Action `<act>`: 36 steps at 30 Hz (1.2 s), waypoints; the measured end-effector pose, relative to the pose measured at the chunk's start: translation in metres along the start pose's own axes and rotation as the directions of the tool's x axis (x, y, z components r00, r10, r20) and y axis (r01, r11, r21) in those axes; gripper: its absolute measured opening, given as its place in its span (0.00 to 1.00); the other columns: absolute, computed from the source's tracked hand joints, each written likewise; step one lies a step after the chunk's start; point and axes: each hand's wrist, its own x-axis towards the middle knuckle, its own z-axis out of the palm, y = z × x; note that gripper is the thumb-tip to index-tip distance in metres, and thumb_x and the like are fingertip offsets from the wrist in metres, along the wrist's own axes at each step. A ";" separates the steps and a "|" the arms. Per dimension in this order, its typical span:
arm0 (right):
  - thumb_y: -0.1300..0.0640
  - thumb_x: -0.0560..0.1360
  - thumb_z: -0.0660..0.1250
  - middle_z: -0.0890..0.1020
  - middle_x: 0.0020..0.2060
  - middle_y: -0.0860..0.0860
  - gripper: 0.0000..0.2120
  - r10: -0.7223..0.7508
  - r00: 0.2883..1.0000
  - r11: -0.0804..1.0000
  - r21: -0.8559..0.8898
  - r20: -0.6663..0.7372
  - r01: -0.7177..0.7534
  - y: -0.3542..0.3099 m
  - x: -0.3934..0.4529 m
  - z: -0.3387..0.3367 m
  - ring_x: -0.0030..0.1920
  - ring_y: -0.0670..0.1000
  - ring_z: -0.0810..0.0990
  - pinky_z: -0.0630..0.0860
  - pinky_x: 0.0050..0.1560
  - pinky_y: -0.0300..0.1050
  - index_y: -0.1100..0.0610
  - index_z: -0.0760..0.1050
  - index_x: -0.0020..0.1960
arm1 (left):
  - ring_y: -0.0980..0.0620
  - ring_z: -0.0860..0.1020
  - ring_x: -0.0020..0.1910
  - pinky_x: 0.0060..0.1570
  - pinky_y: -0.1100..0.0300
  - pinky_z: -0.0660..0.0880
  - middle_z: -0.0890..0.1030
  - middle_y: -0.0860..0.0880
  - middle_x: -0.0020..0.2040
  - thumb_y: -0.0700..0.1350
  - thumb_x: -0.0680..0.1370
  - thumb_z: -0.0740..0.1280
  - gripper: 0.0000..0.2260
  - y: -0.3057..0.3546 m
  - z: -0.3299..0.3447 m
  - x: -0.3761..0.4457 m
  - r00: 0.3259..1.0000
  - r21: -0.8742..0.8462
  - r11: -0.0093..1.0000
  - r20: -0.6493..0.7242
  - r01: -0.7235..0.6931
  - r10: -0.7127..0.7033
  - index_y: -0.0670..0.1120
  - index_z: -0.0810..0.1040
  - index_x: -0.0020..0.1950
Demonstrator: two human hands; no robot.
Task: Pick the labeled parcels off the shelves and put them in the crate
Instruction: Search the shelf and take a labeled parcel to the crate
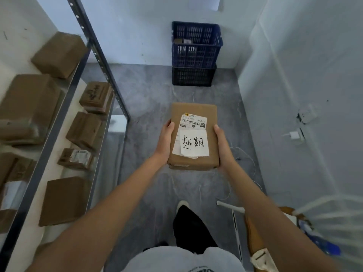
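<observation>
Ahead, a blue crate (196, 44) is sitting atop a darker crate (193, 77) against the white wall at upper centre, with bare grey floor (149, 99) lying between. At centre frame, the left hand (165, 142) and right hand (223, 146) are gripping a labeled parcel (194, 116) by its sides. Brown parcels are resting on the metal shelves (59, 122) at left. White cables (243, 154) are trailing along the floor at right.

A small parcel storeroom.
Metal shelving (102, 61) along the left wall carries brown wrapped parcels (59, 54); stacked blue plastic crates (196, 54) stand on the grey floor (149, 107) against bare white walls (314, 65).
</observation>
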 end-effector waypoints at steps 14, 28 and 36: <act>0.37 0.79 0.58 0.86 0.53 0.54 0.24 -0.011 1.000 1.000 -0.012 -0.020 0.011 -0.120 0.154 0.001 0.52 0.56 0.85 0.81 0.46 0.47 0.51 0.76 0.66 | 0.40 0.78 0.61 0.63 0.40 0.72 0.78 0.40 0.63 0.52 0.83 0.56 0.20 0.067 0.055 0.182 0.999 0.054 0.998 0.007 0.031 -0.032 0.43 0.68 0.71; 0.37 0.78 0.59 0.86 0.51 0.54 0.23 0.007 0.994 1.000 -0.010 -0.109 -0.009 -0.242 0.315 0.026 0.50 0.56 0.86 0.81 0.42 0.46 0.51 0.78 0.63 | 0.44 0.78 0.60 0.62 0.45 0.74 0.78 0.42 0.63 0.50 0.83 0.54 0.20 0.139 0.091 0.375 0.997 0.061 0.998 0.067 0.025 -0.029 0.45 0.63 0.74; 0.38 0.80 0.57 0.86 0.52 0.55 0.24 -0.013 0.998 1.000 0.017 -0.067 0.014 -0.315 0.425 0.011 0.51 0.56 0.85 0.82 0.42 0.46 0.52 0.76 0.66 | 0.44 0.76 0.63 0.65 0.41 0.71 0.75 0.43 0.66 0.54 0.82 0.57 0.24 0.168 0.137 0.502 0.999 0.081 0.996 0.038 0.032 -0.035 0.47 0.59 0.76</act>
